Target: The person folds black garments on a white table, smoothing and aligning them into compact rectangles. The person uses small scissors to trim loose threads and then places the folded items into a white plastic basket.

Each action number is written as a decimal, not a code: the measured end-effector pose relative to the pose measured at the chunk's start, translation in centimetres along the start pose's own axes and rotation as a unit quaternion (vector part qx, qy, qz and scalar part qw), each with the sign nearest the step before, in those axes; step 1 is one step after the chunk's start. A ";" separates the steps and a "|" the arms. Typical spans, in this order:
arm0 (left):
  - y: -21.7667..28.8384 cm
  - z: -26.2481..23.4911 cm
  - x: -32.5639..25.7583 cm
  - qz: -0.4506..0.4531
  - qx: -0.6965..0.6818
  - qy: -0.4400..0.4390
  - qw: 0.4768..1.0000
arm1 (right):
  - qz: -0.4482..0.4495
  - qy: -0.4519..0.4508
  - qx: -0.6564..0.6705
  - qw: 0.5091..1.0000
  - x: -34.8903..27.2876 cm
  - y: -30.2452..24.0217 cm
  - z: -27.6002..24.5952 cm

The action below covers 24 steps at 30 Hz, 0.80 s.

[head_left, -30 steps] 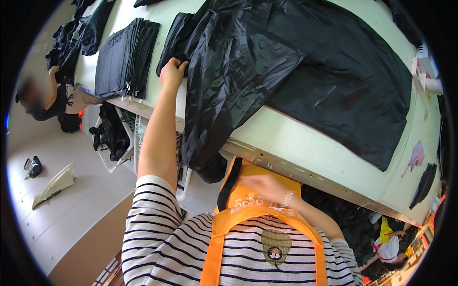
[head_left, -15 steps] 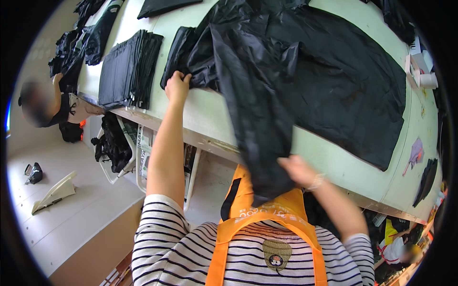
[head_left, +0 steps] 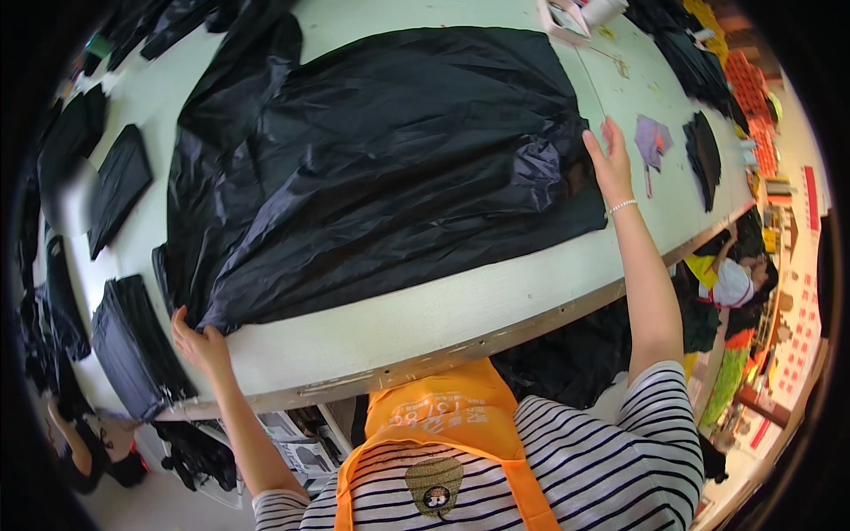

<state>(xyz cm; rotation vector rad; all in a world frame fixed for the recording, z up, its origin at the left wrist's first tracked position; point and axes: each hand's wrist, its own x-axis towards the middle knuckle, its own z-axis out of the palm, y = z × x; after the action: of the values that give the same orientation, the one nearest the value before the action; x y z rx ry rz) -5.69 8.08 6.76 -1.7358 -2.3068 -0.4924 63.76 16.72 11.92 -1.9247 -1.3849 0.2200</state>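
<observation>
A large black garment (head_left: 398,150) of thin shiny cloth, probably a jacket, is spread across the pale table (head_left: 398,314). Its sleeve-like part runs up at the far left, and the cloth is wrinkled and bunched near the right edge. At the near left corner my left hand (head_left: 204,347) has fingers and thumb on either side of the gathered cloth. My right hand (head_left: 613,168) is at the garment's right edge, thumb against the cloth and fingers stretched apart.
A stack of folded black garments (head_left: 137,345) lies left of my left hand. Farther right are a purple cloth piece (head_left: 652,140) and a folded black piece (head_left: 704,159). A small tray (head_left: 564,19) sits at the far edge. Other people (head_left: 739,281) are at both sides.
The garment has been spread out flatter, its hanging part now up on the table. My right hand has moved from low over the apron out to the right edge. The view has turned right.
</observation>
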 end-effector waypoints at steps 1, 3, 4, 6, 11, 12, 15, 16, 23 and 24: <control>5.1 -0.7 0.8 0.056 -0.145 -0.009 0.988 | 0.089 -0.007 0.056 0.994 -1.1 2.7 -0.8; 14.6 -1.5 1.8 0.178 -0.251 -0.117 0.944 | 0.150 -0.048 0.083 0.984 -2.7 4.2 -1.2; 19.0 -1.2 1.9 0.247 -0.256 -0.148 0.923 | 0.122 -0.074 0.051 0.989 -2.9 3.7 -1.0; 25.1 -0.2 2.1 0.344 -0.195 -0.198 0.897 | 0.043 -0.095 0.008 0.994 -3.0 4.1 -0.5; 23.7 7.6 4.0 0.319 -0.046 -0.230 0.918 | 0.072 -0.046 -0.127 0.988 -3.4 -1.0 -4.2; 23.8 8.0 4.0 0.322 -0.047 -0.232 0.917 | 0.118 -0.084 -0.141 0.979 -4.0 0.5 -4.1; 24.2 8.3 4.0 0.334 -0.055 -0.236 0.911 | 0.175 -0.096 -0.127 0.972 -5.0 5.1 -3.5; 24.4 8.5 4.1 0.331 -0.061 -0.234 0.912 | 0.204 -0.057 -0.023 0.977 -3.8 4.9 -3.2; 24.0 7.9 4.3 0.310 -0.065 -0.249 0.915 | 0.019 -0.104 -0.158 0.982 0.9 3.0 0.9; 24.3 7.7 4.5 0.310 -0.079 -0.255 0.912 | 0.064 -0.041 -0.219 0.973 1.3 5.0 0.8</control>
<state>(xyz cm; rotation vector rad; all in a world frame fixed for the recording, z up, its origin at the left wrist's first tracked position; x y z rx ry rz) 16.60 21.15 4.67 -2.7887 -1.8298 -0.1027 67.60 17.57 8.43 -2.3951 -1.4549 0.0550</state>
